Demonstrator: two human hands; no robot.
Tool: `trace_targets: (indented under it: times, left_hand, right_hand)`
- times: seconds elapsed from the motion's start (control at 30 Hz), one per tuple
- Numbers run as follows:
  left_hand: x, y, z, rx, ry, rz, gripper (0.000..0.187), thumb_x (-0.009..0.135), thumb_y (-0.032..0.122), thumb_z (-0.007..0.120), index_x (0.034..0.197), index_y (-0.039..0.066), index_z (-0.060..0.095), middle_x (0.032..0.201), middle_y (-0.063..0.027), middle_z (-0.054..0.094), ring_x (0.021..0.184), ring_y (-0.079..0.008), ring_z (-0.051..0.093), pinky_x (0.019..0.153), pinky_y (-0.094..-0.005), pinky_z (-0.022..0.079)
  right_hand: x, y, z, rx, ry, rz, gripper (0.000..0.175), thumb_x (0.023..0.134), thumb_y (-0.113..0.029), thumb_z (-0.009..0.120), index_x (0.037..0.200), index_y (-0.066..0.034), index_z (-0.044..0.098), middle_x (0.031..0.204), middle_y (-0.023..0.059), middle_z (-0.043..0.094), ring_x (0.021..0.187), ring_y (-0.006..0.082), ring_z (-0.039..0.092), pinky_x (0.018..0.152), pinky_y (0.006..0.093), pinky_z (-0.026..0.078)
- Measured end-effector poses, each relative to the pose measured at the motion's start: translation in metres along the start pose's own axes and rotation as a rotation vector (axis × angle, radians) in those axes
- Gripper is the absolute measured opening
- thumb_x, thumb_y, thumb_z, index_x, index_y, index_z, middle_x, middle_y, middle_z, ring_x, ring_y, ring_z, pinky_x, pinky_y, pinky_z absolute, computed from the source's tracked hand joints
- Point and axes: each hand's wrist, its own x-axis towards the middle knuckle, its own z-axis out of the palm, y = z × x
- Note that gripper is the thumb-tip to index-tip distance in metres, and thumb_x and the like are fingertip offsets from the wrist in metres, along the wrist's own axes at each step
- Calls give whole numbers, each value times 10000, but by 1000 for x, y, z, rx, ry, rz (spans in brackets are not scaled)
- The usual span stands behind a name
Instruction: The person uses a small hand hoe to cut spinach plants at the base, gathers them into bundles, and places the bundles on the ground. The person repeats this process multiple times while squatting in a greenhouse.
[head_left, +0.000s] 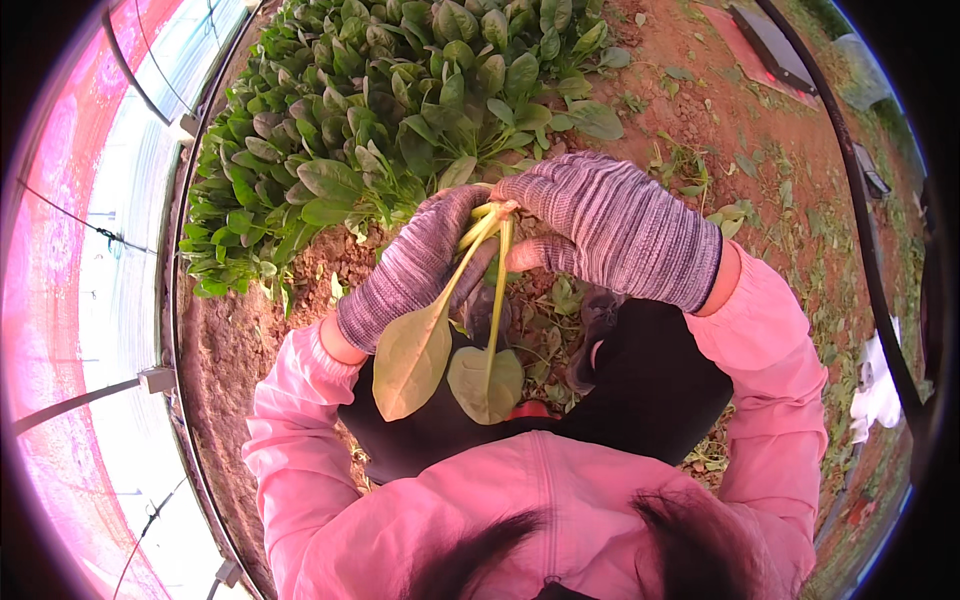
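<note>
A small spinach plant (420, 352) hangs with its leaves towards my lap and its pinkish root end up. My left hand (412, 255), in a striped grey-purple knit glove, holds its stems. The right hand (600, 225), gloved alike, has its thumb and fingers at the root end; whether it grips the root or only touches it, I cannot tell. A second, rounder leaf (486, 382) of the plant dangles beside the longer one. Just beyond both hands grows a dense bed of spinach (375, 112), rooted in reddish soil.
Plastic sheeting (120, 225) with a pink band and metal ribs forms the left side. Loose leaves (731, 217) lie on the soil at right. A dark flat object (772, 49) rests far right, and a black bar (862, 172) curves down that side. My dark shoes (596, 330) are below my hands.
</note>
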Motion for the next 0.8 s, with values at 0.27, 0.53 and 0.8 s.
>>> trace_targets:
  times: [0.27, 0.53, 0.8]
  left_hand:
    - [-19, -11, 1, 289, 31, 47, 411, 812, 87, 660, 1201, 39, 536, 1082, -170, 583, 1039, -364, 575, 1026, -430, 387]
    - [-14, -8, -4, 850, 247, 104, 503, 818, 212, 624, 1252, -9, 501, 988, -121, 609, 977, -288, 595, 1098, -597, 242]
    - [-2, -3, 4, 1022, 251, 103, 420, 816, 178, 585, 1185, -15, 526, 884, -113, 589, 839, -279, 597, 1097, -635, 240]
  right_hand:
    - [2, -11, 18, 383, -58, 156, 317, 943, -288, 612, 1056, 8, 639, 804, 158, 641, 758, 271, 640, 685, 353, 501]
    - [-10, 34, 7, 339, -215, 707, 282, 970, -286, 551, 895, -23, 619, 699, 51, 607, 635, 136, 555, 603, 307, 472]
    - [12, -7, 24, 169, 69, 412, 399, 877, -389, 678, 913, 7, 654, 690, 150, 604, 639, 255, 587, 599, 367, 472]
